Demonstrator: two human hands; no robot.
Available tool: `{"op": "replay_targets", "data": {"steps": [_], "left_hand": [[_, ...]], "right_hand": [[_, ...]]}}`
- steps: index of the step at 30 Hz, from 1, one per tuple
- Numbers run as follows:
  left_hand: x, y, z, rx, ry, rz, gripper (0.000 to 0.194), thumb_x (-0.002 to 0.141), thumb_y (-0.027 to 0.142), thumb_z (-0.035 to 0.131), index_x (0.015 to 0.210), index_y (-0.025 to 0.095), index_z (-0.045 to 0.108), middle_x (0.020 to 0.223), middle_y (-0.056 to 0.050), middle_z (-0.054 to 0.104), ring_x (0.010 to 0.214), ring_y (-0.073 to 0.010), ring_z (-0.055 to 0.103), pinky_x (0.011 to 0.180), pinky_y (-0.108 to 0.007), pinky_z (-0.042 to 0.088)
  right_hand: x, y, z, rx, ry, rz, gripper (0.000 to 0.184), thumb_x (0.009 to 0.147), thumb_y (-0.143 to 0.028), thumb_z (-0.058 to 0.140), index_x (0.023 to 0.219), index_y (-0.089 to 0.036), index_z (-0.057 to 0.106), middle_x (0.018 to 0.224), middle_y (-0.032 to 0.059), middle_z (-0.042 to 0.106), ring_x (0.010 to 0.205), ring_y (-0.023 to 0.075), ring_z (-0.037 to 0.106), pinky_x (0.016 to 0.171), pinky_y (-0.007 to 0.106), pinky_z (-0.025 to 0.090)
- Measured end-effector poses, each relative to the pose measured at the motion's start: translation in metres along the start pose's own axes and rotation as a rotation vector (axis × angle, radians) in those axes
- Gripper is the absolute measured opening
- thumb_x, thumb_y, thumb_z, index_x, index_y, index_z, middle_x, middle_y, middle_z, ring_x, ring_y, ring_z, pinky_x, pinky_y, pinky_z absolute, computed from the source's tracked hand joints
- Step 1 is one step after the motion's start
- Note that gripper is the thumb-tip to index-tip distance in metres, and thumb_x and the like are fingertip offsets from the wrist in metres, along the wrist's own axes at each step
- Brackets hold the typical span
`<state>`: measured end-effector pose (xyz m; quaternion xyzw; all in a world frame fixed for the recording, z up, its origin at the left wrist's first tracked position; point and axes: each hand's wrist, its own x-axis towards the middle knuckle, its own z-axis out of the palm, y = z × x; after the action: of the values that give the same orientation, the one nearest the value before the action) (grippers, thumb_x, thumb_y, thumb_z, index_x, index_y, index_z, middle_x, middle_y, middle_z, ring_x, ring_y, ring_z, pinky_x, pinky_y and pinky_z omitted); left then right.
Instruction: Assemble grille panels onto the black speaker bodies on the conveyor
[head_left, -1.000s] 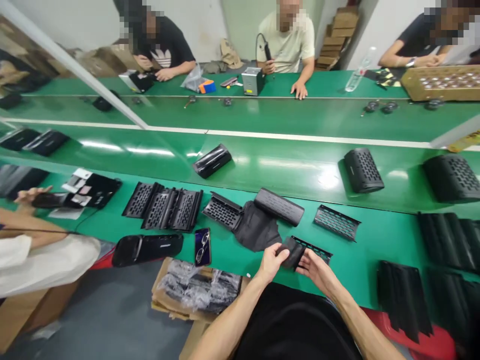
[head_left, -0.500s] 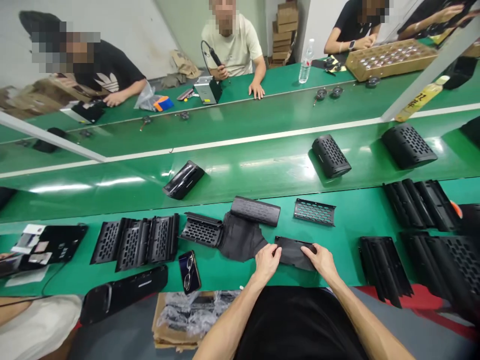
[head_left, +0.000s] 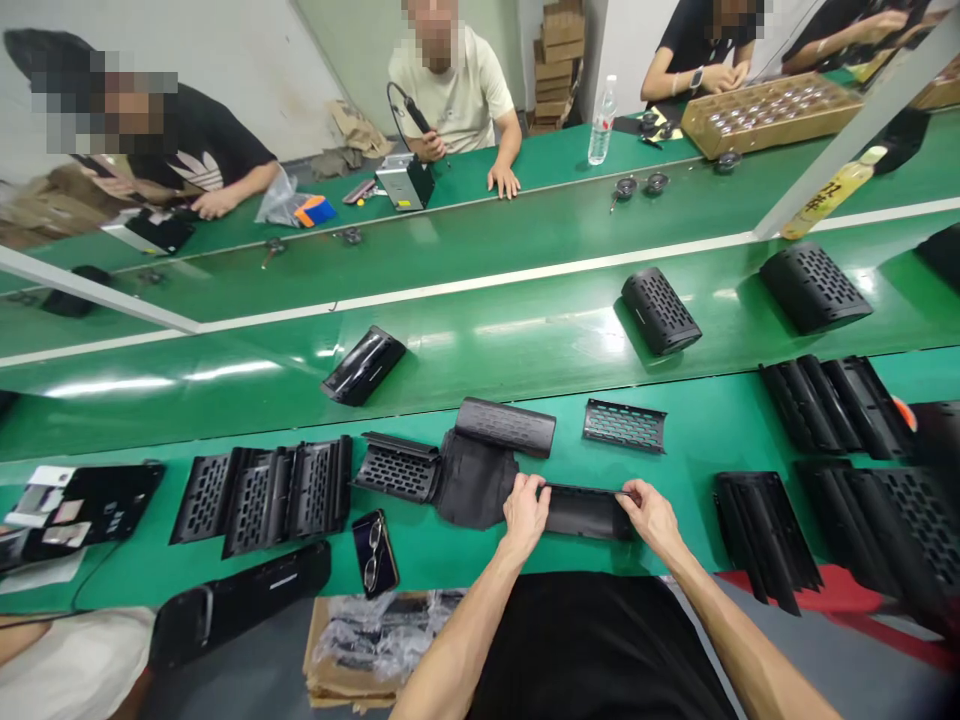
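Observation:
A black curved grille panel (head_left: 586,514) lies in front of me on the green tabletop, its inner face covered by smooth dark cloth. My left hand (head_left: 526,510) pinches its far left corner, and my right hand (head_left: 651,515) pinches the far right corner. Just left of my left hand is a stack of black cloth pieces (head_left: 474,482). A closed-looking black perforated cover (head_left: 506,427) rests on the stack's far edge. Another slotted grille panel (head_left: 397,468) touches the cloth on the left. Beyond my right hand sits a single bare grille panel (head_left: 625,426).
Nested grille panels stand left (head_left: 262,492) and right (head_left: 765,535). A phone with glasses (head_left: 375,552) lies near the edge, above a carton (head_left: 319,680) of wrapped parts. Speaker housings (head_left: 660,312) sit on the green conveyor (head_left: 487,340). Co-workers sit opposite; another is at left.
The view has swung right. My hands have gone from handling dark cloth close together to gripping the panel's two far corners, with the cloth now lying smooth inside it.

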<state>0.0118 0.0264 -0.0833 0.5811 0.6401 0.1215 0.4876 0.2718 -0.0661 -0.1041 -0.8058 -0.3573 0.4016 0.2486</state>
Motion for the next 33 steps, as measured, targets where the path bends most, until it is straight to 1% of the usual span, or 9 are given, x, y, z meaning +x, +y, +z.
{"op": "replay_targets", "data": {"steps": [3, 5, 7, 12, 17, 20, 24, 29, 33], "left_hand": [[-0.001, 0.002, -0.011, -0.171, -0.076, 0.002, 0.026, 0.086, 0.046, 0.072, 0.09, 0.022, 0.065, 0.092, -0.001, 0.058, 0.079, -0.0168, 0.057, 0.078, -0.029, 0.047], [-0.006, 0.004, -0.019, -0.306, -0.153, -0.017, 0.039, 0.084, 0.059, 0.072, 0.088, 0.022, 0.059, 0.075, 0.004, 0.05, 0.064, -0.0131, 0.048, 0.064, -0.025, 0.045], [-0.014, 0.009, -0.026, -0.435, -0.214, -0.037, 0.049, 0.081, 0.067, 0.072, 0.091, 0.023, 0.055, 0.069, 0.008, 0.043, 0.056, -0.0108, 0.042, 0.055, -0.022, 0.04], [-0.035, 0.026, -0.04, -0.663, -0.235, -0.03, 0.056, 0.075, 0.063, 0.084, 0.101, 0.022, 0.057, 0.075, 0.007, 0.052, 0.059, -0.0086, 0.045, 0.056, -0.02, 0.04], [-0.05, 0.039, -0.051, -0.769, -0.179, 0.001, 0.047, 0.075, 0.054, 0.089, 0.089, 0.018, 0.063, 0.075, 0.005, 0.057, 0.067, -0.0091, 0.05, 0.064, -0.019, 0.042], [-0.059, 0.044, -0.057, -0.813, -0.166, 0.012, 0.045, 0.077, 0.053, 0.088, 0.095, 0.017, 0.067, 0.081, 0.002, 0.061, 0.071, -0.0105, 0.053, 0.066, -0.02, 0.043], [-0.069, 0.047, -0.062, -0.874, -0.143, 0.023, 0.043, 0.079, 0.049, 0.088, 0.1, 0.016, 0.072, 0.086, 0.0, 0.065, 0.074, -0.0114, 0.056, 0.067, -0.021, 0.046], [-0.074, 0.043, -0.062, -0.905, -0.124, 0.029, 0.038, 0.081, 0.047, 0.087, 0.099, 0.016, 0.072, 0.087, -0.001, 0.068, 0.076, -0.0125, 0.059, 0.071, -0.022, 0.048], [-0.078, 0.041, -0.063, -0.957, -0.141, 0.002, 0.037, 0.082, 0.043, 0.087, 0.105, 0.017, 0.073, 0.091, -0.002, 0.069, 0.078, -0.0122, 0.06, 0.072, -0.022, 0.049]], "right_hand": [[-0.003, -0.007, -0.014, 0.155, -0.12, 0.013, 0.035, 0.078, -0.06, 0.071, 0.083, -0.026, 0.063, 0.065, -0.0025, 0.059, 0.063, 0.0208, 0.056, 0.064, 0.033, 0.045], [-0.009, -0.015, -0.022, 0.262, -0.188, 0.03, 0.045, 0.082, -0.068, 0.068, 0.09, -0.024, 0.064, 0.067, -0.0026, 0.061, 0.061, 0.0188, 0.056, 0.059, 0.03, 0.044], [-0.017, -0.027, -0.03, 0.344, -0.235, 0.027, 0.05, 0.085, -0.07, 0.068, 0.1, -0.022, 0.065, 0.077, -0.0004, 0.067, 0.066, 0.0185, 0.061, 0.061, 0.029, 0.046], [-0.038, -0.059, -0.047, 0.567, -0.29, 0.034, 0.057, 0.076, -0.059, 0.087, 0.114, -0.022, 0.068, 0.094, 0.0025, 0.073, 0.081, 0.0208, 0.068, 0.073, 0.031, 0.052], [-0.054, -0.08, -0.061, 0.716, -0.327, 0.01, 0.051, 0.081, -0.054, 0.087, 0.118, -0.021, 0.072, 0.105, 0.0066, 0.076, 0.097, 0.0238, 0.069, 0.085, 0.033, 0.054], [-0.06, -0.085, -0.064, 0.762, -0.331, 0.026, 0.049, 0.083, -0.053, 0.086, 0.118, -0.022, 0.072, 0.105, 0.0064, 0.077, 0.092, 0.0229, 0.07, 0.08, 0.032, 0.054], [-0.063, -0.086, -0.061, 0.8, -0.325, 0.052, 0.044, 0.082, -0.055, 0.087, 0.107, -0.023, 0.073, 0.095, 0.0036, 0.077, 0.079, 0.0198, 0.069, 0.071, 0.029, 0.053], [-0.066, -0.092, -0.06, 0.832, -0.324, 0.07, 0.043, 0.079, -0.055, 0.089, 0.104, -0.024, 0.074, 0.089, 0.0016, 0.077, 0.074, 0.0185, 0.068, 0.07, 0.029, 0.054], [-0.068, -0.097, -0.06, 0.848, -0.317, 0.093, 0.041, 0.077, -0.054, 0.091, 0.1, -0.025, 0.073, 0.085, -0.0003, 0.075, 0.07, 0.017, 0.067, 0.067, 0.028, 0.054]]}}
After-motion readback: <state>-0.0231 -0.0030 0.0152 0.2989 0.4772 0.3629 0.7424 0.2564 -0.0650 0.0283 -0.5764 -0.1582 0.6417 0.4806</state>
